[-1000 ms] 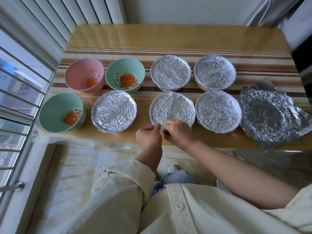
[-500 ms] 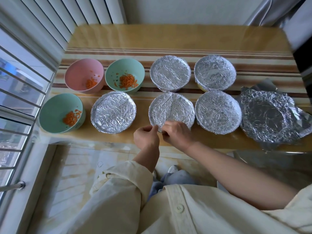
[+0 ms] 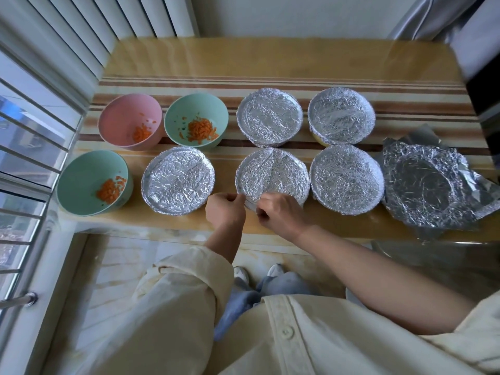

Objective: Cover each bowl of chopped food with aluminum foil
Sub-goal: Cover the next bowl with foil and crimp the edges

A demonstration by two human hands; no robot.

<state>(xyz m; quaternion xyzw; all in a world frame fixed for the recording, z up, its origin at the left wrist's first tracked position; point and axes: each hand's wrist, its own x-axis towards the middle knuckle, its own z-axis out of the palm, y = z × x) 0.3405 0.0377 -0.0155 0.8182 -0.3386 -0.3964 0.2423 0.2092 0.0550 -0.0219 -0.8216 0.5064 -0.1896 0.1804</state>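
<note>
at desk [image 3: 270,58] front edge, left hand [image 3: 226,211] and right hand [image 3: 281,212] both pinch foil [image 3: 273,174] rim on middle bowl; three carrot bowls uncovered.

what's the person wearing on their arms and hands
A loose cream button-up shirt. The left sleeve is rolled into a thick cuff on the forearm; the right sleeve is pushed up much further, leaving the forearm bare. The left hand and right hand wear no gloves, watch or rings that show.
</note>
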